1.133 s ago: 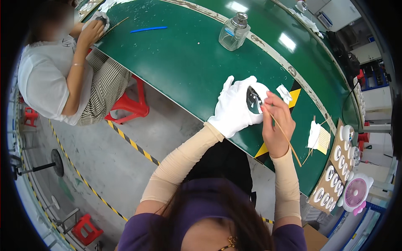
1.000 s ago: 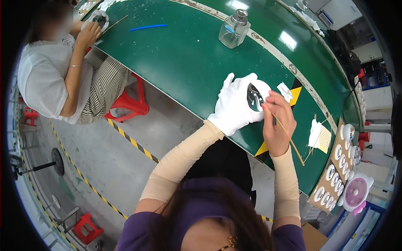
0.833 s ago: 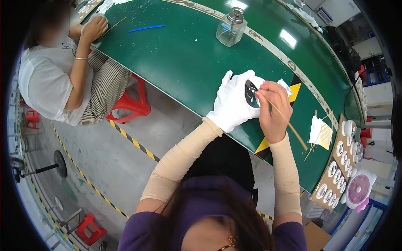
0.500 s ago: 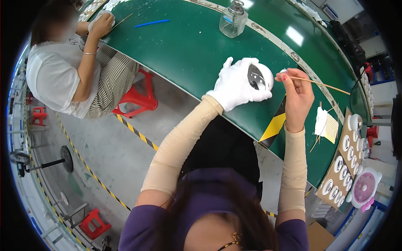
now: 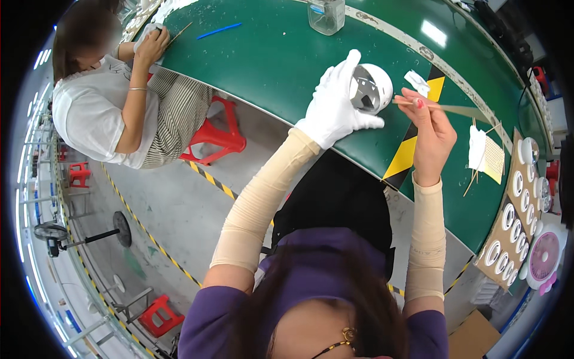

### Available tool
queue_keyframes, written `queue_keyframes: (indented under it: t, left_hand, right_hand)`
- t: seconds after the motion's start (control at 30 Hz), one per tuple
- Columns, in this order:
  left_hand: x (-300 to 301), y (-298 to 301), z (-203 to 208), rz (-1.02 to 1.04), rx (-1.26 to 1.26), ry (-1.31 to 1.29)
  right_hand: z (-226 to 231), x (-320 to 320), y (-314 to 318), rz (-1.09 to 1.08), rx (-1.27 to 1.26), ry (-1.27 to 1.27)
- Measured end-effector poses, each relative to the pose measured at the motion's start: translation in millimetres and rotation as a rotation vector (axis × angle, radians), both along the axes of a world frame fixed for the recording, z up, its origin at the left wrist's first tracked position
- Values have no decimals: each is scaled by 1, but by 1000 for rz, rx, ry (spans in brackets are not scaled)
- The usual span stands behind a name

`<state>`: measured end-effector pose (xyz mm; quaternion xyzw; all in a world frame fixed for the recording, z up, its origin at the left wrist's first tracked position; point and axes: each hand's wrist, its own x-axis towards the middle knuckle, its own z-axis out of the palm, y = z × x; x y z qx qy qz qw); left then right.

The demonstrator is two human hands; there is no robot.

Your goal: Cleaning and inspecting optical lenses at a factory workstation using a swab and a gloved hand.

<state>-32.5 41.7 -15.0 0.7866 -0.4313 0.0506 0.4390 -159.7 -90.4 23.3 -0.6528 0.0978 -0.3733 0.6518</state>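
My left hand (image 5: 332,110), in a white glove, grips a round white piece with a glossy dark face (image 5: 366,90) above the green table. Its thumb and fingers curve around the piece's edge. My bare right hand (image 5: 431,128) pinches a thin wooden stick (image 5: 405,103). One end of the stick points toward the round piece and is apart from it; the other end is blurred. Just beyond my right hand, a crumpled white cloth (image 5: 417,82) lies on the table.
A glass bottle (image 5: 327,18) stands at the far side; a blue stick (image 5: 219,31) lies left of it. To the right are a yellow pad (image 5: 494,160) with sticks and a board (image 5: 491,232) of white rings. A co-worker (image 5: 98,113) sits at left by a red stool (image 5: 216,139).
The view has shifted. The round piece has turned slightly in my left glove, whose thumb now points up. My right hand has lowered relative to it, and the white cloth shows more fully.
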Motion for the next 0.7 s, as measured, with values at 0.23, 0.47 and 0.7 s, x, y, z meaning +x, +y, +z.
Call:
queue_keyframes:
  t: [0.23, 0.47, 0.7]
  left_hand:
    - [8, -6, 7, -9, 59, 47]
    - [8, -7, 5, -55, 32, 189]
    - [10, -5, -1, -134, -73, 247]
  right_hand:
    - [-9, -2, 24, -137, -62, -119]
    - [-30, 8, 30, -258, -250, -130]
    - [-23, 0, 37, -296, -591, -62]
